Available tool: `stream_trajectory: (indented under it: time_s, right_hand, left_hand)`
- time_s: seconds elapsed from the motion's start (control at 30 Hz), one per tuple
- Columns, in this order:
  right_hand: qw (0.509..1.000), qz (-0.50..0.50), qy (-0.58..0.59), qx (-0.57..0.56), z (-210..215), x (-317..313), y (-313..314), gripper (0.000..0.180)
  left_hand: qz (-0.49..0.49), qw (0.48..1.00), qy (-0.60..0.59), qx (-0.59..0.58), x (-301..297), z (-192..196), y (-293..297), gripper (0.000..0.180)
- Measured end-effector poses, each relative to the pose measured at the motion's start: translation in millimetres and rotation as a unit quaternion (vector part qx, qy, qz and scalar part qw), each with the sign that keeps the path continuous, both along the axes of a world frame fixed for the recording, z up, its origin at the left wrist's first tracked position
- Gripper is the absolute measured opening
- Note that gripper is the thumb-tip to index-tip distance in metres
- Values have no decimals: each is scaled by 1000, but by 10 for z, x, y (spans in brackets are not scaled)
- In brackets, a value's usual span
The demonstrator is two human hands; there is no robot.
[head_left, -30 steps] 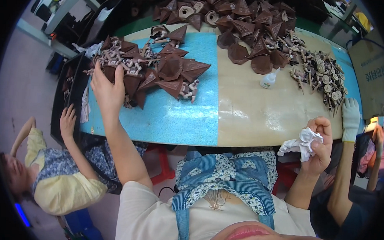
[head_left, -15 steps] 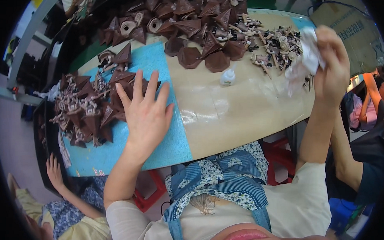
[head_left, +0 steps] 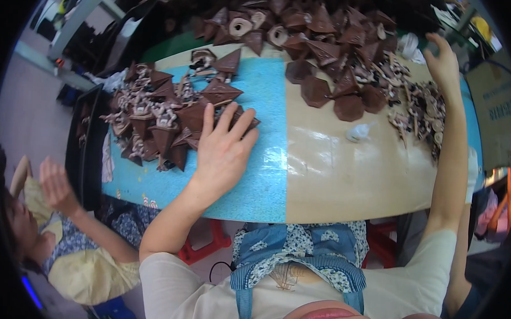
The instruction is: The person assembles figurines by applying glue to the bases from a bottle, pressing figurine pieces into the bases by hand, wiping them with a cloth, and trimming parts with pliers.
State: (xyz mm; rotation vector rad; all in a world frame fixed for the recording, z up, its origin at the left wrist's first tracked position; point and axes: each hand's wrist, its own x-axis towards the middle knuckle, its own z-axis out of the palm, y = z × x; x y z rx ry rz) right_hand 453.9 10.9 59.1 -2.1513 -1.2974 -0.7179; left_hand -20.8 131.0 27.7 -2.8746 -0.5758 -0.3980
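My left hand [head_left: 226, 150] lies with outstretched fingers on the near right edge of a heap of dark brown pointed pieces [head_left: 221, 92] and small pale figures [head_left: 166, 116]. It touches the brown pieces there, and the fingertips partly cover them. At the far right my right hand [head_left: 443, 66] is raised, thumb and index finger apart, with nothing visible between them. Beside it, a little to the left, is a crumpled white piece [head_left: 409, 48], cloth or thin wrapping. Below that hand are small beige and dark parts [head_left: 429, 112]. A small white bottle [head_left: 358, 132] lies mid-table.
A larger heap of brown pointed pieces [head_left: 321, 49] covers the table's far side. Several flat brown polygonal pieces [head_left: 348, 108] lie before it. A black tray [head_left: 82, 148] stands at the left, by a co-worker's raised hand [head_left: 57, 186]. A cardboard box [head_left: 496, 111] is at the right.
My right hand has let go of the crumpled white piece and reached farther away. My left hand stays on the brown pieces. The view has turned, and the co-worker's hand has risen.
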Motion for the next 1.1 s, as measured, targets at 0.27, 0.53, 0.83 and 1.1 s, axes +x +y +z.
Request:
stream_trajectory:
  time_s: [0.27, 0.53, 0.83, 1.1]
  right_hand:
    - [932, 191, 307, 10, -292, -1606, -741, 53]
    - [919, 194, 344, 7, -534, -2253, -763, 64]
    - [931, 214, 294, 41, -743, -2441, -687, 63]
    - [933, 196, 294, 70, -701, -2420, -736, 62]
  left_hand:
    - [4, 1000, 27, 11, -224, -10, 42, 17]
    - [-25, 999, -8, -44, 372, 473, 345, 28]
    - [221, 926, 305, -18, 876, 300, 1595, 64]
    - [210, 893, 393, -62, 471, 256, 2125, 63]
